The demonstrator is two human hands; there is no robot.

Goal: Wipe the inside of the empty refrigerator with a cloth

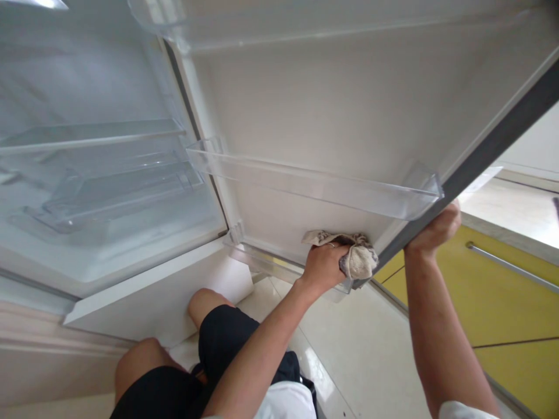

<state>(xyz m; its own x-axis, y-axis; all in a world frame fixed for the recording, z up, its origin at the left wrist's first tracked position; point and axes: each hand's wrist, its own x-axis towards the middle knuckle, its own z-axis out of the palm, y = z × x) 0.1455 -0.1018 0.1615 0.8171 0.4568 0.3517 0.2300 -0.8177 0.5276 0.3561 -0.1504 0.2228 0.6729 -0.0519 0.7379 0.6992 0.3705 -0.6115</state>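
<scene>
My left hand (322, 266) is closed around a beige patterned cloth (360, 259). It presses the cloth to the lower inner face of an open refrigerator door (323, 99), just above the clear lowest door bin (271, 265). At the door's outer edge, my right hand (437, 228) is wrapped around the grey rim, with its fingers partly hidden behind the door. Above the cloth, a clear plastic door bin (314, 185) spans the door's width, and another clear bin (244, 29) crosses the top of the view.
To the left is the fridge interior, with a glass shelf (91, 135) and clear drawers (126, 186). A white panel (161, 291) lies below it, close to my knees. Yellow cabinets (506, 297) with a metal handle stand at the right, under a counter (515, 215). The floor (353, 343) is pale tile.
</scene>
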